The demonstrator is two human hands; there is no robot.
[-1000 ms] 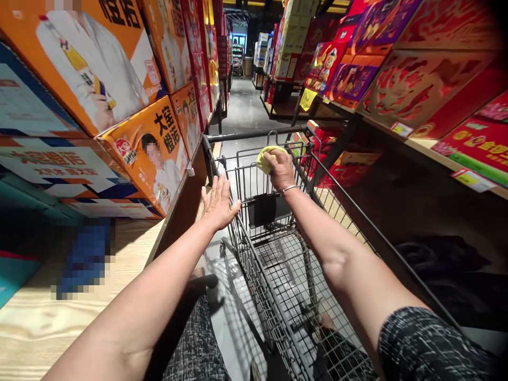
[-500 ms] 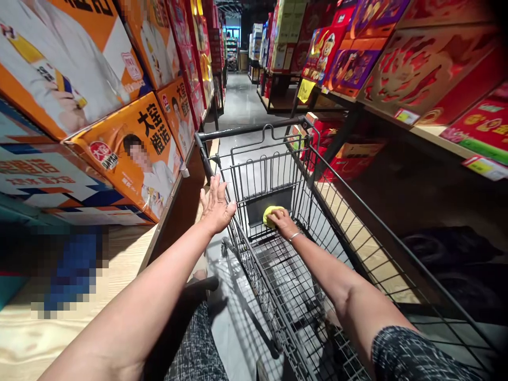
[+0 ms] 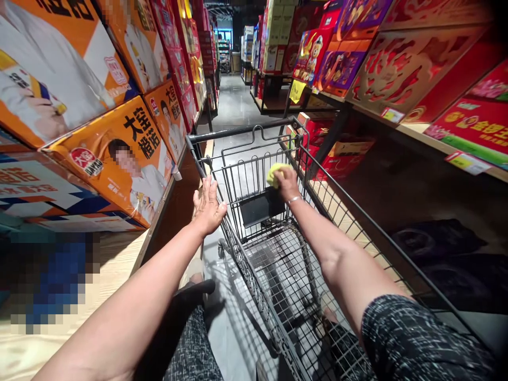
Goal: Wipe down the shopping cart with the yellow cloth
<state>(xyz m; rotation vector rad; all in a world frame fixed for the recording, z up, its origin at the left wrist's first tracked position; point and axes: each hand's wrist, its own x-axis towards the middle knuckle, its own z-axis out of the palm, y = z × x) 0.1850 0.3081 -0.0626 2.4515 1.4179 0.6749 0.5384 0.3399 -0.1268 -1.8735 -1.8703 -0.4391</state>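
A black wire shopping cart (image 3: 254,264) stands in the aisle in front of me. My left hand (image 3: 207,206) rests on the cart's left top rail with its fingers stretched out and holds nothing. My right hand (image 3: 286,183) is inside the basket, closed on a yellow cloth (image 3: 275,172), and presses it against the wire grille at the cart's far end, just above a black plastic flap (image 3: 260,208). A thin bracelet sits on my right wrist.
Orange and blue boxes (image 3: 123,153) lean on the wooden shelf (image 3: 115,259) at the left. Red gift boxes (image 3: 400,69) fill the shelves at the right, with more (image 3: 337,151) on the floor level. The aisle (image 3: 234,103) runs ahead past the cart's handle.
My right hand with the yellow cloth went from high on the end grille down to the basket floor, then back up the grille. My left hand stayed on the rail.
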